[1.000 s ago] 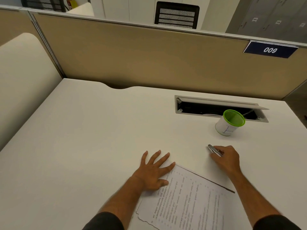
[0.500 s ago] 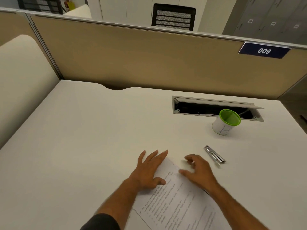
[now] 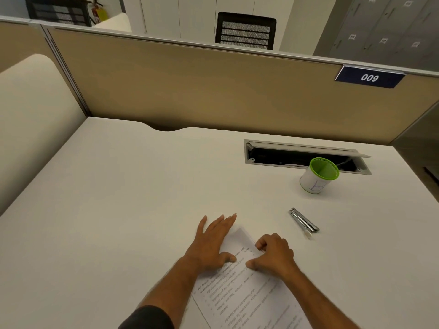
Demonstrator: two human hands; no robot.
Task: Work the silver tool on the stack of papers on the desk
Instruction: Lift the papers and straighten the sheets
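Head view: nearest me, the stack of papers [image 3: 247, 295] lies on the white bench [image 3: 118, 198], printed side up, with its far corner pointing away from me. My left hand [image 3: 211, 245] lies flat and spread on the left edge of that corner, fingers straight, thumb on the page, gripping nothing. My right hand [image 3: 273, 256] sits on the right side of the same corner with its fingers curled in; its fingertips press at the paper's edge, but I cannot tell whether they pinch a sheet or only rest on it. Further out and to the right, the silver tool [image 3: 303, 221] lies flat on the bench, apart from both hands and off the papers. Beyond it a white cup with a green rim [image 3: 317, 175] stands just in front of an open cable slot [image 3: 304, 156] cut into the bench. Farthest back, a tan partition [image 3: 213, 91] runs across, carrying a dark plate marked 009 [image 3: 369, 77].
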